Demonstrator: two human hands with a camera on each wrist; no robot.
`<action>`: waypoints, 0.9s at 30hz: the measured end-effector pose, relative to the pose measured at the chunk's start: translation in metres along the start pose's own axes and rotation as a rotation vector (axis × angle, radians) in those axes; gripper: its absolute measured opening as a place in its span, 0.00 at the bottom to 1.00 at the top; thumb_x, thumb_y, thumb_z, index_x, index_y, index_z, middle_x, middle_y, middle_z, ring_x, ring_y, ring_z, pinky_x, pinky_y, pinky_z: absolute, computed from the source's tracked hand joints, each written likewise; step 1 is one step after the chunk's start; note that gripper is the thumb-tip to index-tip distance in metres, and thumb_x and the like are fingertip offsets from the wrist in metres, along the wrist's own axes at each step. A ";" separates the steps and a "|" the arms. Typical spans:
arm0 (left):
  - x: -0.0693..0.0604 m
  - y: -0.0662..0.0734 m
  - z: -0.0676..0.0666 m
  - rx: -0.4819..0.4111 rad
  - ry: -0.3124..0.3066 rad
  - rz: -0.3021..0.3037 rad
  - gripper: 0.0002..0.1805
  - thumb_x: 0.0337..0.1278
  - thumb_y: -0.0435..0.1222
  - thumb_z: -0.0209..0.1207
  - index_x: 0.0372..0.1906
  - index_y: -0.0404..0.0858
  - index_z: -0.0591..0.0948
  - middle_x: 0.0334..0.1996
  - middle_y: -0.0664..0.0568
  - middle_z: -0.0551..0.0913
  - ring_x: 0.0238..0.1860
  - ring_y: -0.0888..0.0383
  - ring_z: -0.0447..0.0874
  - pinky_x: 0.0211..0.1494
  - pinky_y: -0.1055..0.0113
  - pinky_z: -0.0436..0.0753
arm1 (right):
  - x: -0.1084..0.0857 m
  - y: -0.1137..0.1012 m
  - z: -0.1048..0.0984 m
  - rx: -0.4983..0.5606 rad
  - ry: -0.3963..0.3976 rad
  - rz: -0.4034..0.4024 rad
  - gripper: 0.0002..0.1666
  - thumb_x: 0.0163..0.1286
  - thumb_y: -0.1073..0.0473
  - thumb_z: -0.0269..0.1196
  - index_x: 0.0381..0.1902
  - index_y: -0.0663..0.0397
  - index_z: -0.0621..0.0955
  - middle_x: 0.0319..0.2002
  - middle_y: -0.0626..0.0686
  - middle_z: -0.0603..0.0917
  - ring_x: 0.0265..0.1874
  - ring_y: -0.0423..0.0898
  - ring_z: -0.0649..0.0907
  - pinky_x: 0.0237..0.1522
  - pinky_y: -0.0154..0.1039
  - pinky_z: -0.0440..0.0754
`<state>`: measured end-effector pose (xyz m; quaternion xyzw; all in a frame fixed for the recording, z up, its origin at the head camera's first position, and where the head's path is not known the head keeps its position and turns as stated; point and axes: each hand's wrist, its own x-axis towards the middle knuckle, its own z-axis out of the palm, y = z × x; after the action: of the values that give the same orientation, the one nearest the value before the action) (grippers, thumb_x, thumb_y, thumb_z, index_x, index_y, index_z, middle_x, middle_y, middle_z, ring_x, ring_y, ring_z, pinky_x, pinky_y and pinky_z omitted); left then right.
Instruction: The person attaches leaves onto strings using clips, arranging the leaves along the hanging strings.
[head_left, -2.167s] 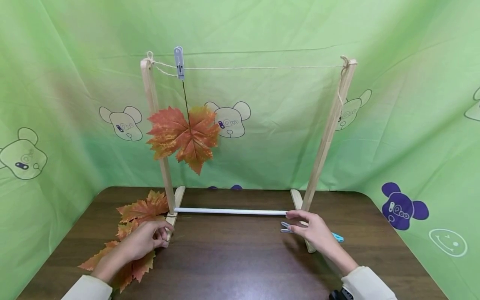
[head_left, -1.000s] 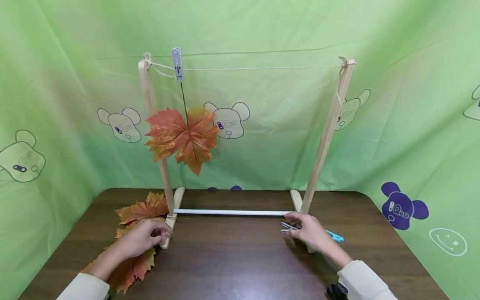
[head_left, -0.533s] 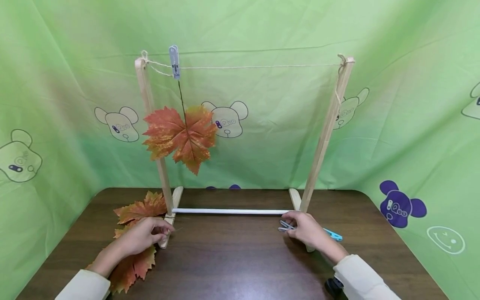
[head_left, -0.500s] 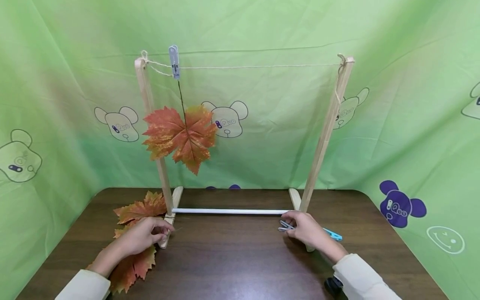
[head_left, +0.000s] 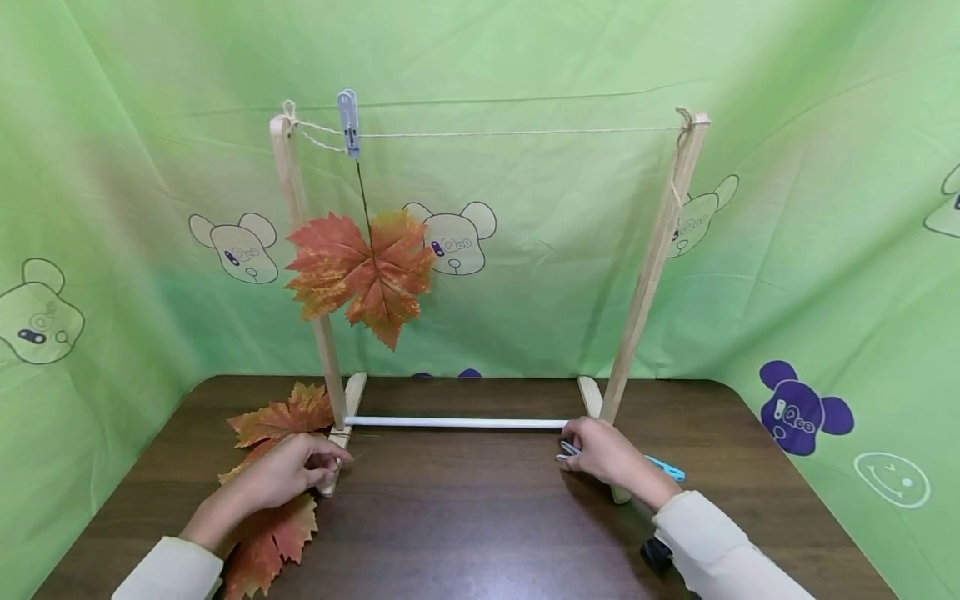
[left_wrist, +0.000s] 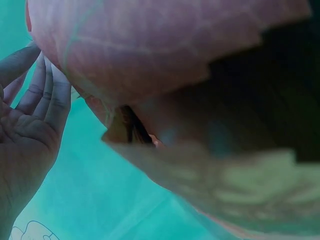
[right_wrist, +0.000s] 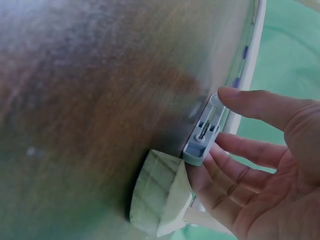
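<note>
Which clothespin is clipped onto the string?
The upper clothespin near the left post, with a leaf hanging from it; the lower grey clothespin is at the right hand, the bright blue clothespin on the table.

Green cloth printed with bear heads surrounds a brown, apparently wooden table.

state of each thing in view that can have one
upper clothespin: clipped on the string, gripping a stem
hanging leaf: tip down
string: tied to both posts
loose leaves: unhung, at the table's left
lower clothespin: between thumb and fingers of the right hand
blue clothespin: on the table, partly hidden
left hand: at the leaves, grip unclear
</note>
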<state>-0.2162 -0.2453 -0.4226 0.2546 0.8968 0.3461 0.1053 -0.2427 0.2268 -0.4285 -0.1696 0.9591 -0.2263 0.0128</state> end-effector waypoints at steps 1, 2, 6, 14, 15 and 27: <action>0.000 0.000 0.000 -0.002 -0.002 -0.002 0.13 0.66 0.23 0.61 0.53 0.30 0.87 0.33 0.55 0.85 0.32 0.72 0.76 0.34 0.73 0.78 | 0.001 0.000 0.000 0.000 -0.006 0.005 0.15 0.53 0.65 0.79 0.36 0.60 0.85 0.22 0.45 0.75 0.24 0.39 0.72 0.28 0.34 0.71; 0.000 0.000 0.000 -0.002 -0.005 -0.005 0.13 0.66 0.23 0.61 0.53 0.30 0.87 0.33 0.55 0.85 0.32 0.72 0.76 0.34 0.73 0.78 | 0.002 -0.001 0.000 -0.004 -0.010 0.007 0.14 0.53 0.65 0.79 0.35 0.59 0.85 0.22 0.45 0.74 0.23 0.39 0.72 0.28 0.34 0.71; 0.001 0.001 -0.001 -0.002 -0.009 -0.011 0.13 0.67 0.22 0.61 0.52 0.29 0.87 0.32 0.55 0.84 0.31 0.70 0.76 0.33 0.73 0.77 | 0.005 -0.001 0.001 -0.018 -0.026 0.011 0.13 0.54 0.65 0.79 0.33 0.59 0.84 0.20 0.45 0.74 0.22 0.39 0.72 0.27 0.35 0.72; 0.002 0.002 -0.002 0.011 -0.004 -0.011 0.13 0.67 0.23 0.61 0.52 0.29 0.87 0.32 0.56 0.84 0.31 0.69 0.76 0.33 0.73 0.76 | 0.009 -0.002 0.001 -0.036 -0.040 -0.013 0.14 0.55 0.65 0.78 0.36 0.62 0.85 0.21 0.45 0.74 0.23 0.40 0.73 0.30 0.36 0.75; 0.002 0.002 -0.002 0.011 -0.005 -0.012 0.13 0.67 0.23 0.61 0.52 0.29 0.87 0.32 0.56 0.84 0.31 0.70 0.75 0.33 0.73 0.76 | 0.009 -0.002 0.001 -0.042 -0.042 -0.019 0.14 0.55 0.65 0.78 0.37 0.62 0.85 0.21 0.45 0.74 0.23 0.40 0.72 0.30 0.36 0.75; 0.000 0.001 -0.003 0.011 -0.007 -0.018 0.14 0.65 0.22 0.60 0.53 0.30 0.87 0.31 0.56 0.84 0.29 0.71 0.74 0.31 0.74 0.74 | 0.011 -0.004 0.000 -0.091 -0.044 -0.062 0.14 0.54 0.64 0.79 0.31 0.59 0.82 0.23 0.46 0.75 0.25 0.40 0.73 0.31 0.37 0.74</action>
<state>-0.2163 -0.2461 -0.4196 0.2483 0.9005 0.3394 0.1104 -0.2515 0.2199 -0.4258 -0.2045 0.9622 -0.1790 0.0193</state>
